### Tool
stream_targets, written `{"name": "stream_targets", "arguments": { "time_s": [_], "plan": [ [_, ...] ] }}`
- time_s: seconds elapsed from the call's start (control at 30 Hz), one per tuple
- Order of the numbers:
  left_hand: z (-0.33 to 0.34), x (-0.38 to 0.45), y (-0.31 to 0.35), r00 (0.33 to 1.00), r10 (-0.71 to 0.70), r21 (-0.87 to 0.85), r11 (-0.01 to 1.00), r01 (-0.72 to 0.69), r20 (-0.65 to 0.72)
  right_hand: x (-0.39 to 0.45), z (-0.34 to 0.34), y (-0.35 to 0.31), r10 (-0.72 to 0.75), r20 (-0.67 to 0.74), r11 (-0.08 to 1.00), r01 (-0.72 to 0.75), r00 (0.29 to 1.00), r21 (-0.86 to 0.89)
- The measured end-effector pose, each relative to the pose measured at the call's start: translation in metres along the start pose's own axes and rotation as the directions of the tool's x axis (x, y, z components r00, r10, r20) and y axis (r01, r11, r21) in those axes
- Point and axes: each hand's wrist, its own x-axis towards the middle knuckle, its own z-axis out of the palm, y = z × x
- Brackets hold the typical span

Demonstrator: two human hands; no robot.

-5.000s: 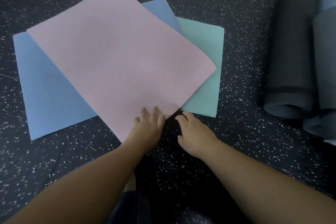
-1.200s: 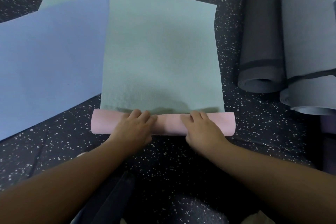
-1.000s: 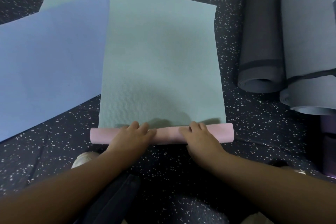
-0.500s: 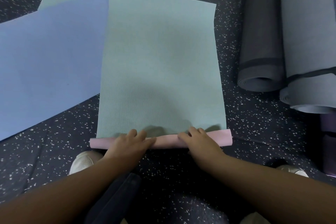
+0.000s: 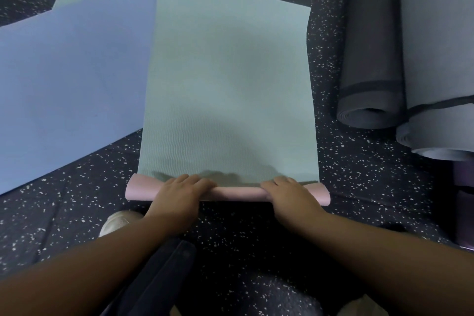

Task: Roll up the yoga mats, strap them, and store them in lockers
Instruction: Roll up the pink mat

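Speckled dark floor (image 5: 359, 187). The mat (image 5: 228, 79), pink outside and green inside, lies flat beyond its started roll (image 5: 238, 192). Left hand (image 5: 179, 192) and right hand (image 5: 289, 195) curl over the roll, spaced apart, presumably to keep it straight.

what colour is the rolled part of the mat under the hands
Pink, while the flat part is pale green; the rolled part shows best in the head view.

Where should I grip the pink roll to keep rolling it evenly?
Hold the pink roll from the near side, over its top, one hand toward each end, as the left hand and right hand do. It lies crosswise and wide, so spread grips likely keep it straight.
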Motion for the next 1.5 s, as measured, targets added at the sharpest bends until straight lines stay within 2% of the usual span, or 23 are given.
{"name": "stream_targets", "arguments": {
  "time_s": [0.1,0.3,0.4,0.53,0.6,0.7,0.87,0.97,1.03,1.1,1.2,1.33,1.4,1.5],
  "plan": [
    [-0.006,0.002,0.003,0.993,-0.046,0.000,0.999,0.047,0.112,-0.001,-0.004,0.000,0.017,0.032,0.998,-0.019,0.999,0.060],
    [-0.011,0.015,0.000,0.991,-0.042,0.055,0.998,0.035,0.128,0.009,-0.017,-0.002,0.045,0.076,0.996,-0.051,0.996,0.073],
    [-0.006,0.013,-0.004,0.997,0.067,0.136,0.988,-0.070,0.025,0.009,-0.019,-0.001,0.050,0.069,0.994,-0.057,0.996,0.092],
    [-0.001,0.002,-0.011,0.980,0.173,0.275,0.951,-0.139,-0.102,0.015,-0.017,0.005,0.031,0.053,0.994,-0.036,0.998,0.099],
    [0.002,-0.002,-0.015,0.965,0.210,0.317,0.936,-0.153,-0.156,0.017,-0.017,0.008,0.029,0.032,0.996,-0.032,0.999,0.085],
    [0.000,0.003,-0.017,0.959,0.178,0.282,0.953,-0.111,-0.222,0.022,-0.020,0.012,0.049,0.008,0.997,-0.050,0.999,0.062],
    [-0.006,0.015,-0.015,0.973,0.122,0.276,0.959,-0.065,-0.197,0.024,-0.023,0.015,0.118,-0.107,0.992,-0.113,0.987,0.049],
    [-0.008,0.021,-0.014,0.984,0.067,0.265,0.964,-0.021,-0.166,0.017,-0.021,0.006,-0.045,-0.334,0.994,0.010,0.942,-0.105],
    [-0.013,0.025,-0.010,0.993,0.011,0.257,0.966,0.018,-0.113,0.008,-0.011,0.001,-0.123,-0.376,0.989,0.080,0.918,-0.128],
    [-0.018,0.031,-0.007,0.997,-0.059,0.215,0.974,0.069,-0.055,0.000,0.004,-0.001,-0.161,-0.275,0.984,0.133,0.948,-0.119],
    [-0.025,0.043,-0.006,0.991,-0.133,0.153,0.980,0.130,0.009,-0.012,0.026,0.006,-0.163,-0.191,0.967,0.119,0.968,-0.225],
    [-0.031,0.051,-0.001,0.980,-0.194,0.122,0.975,0.187,0.049,-0.021,0.032,0.011,-0.059,-0.092,0.973,0.037,0.994,-0.227],
    [-0.031,0.050,0.001,0.979,-0.202,0.141,0.971,0.195,0.038,-0.019,0.029,0.010,-0.038,-0.061,0.975,0.023,0.997,-0.223],
    [-0.026,0.046,0.002,0.986,-0.158,0.185,0.969,0.165,-0.048,-0.012,0.020,0.011,-0.038,0.081,0.975,0.055,0.996,-0.215]
  ]
}}
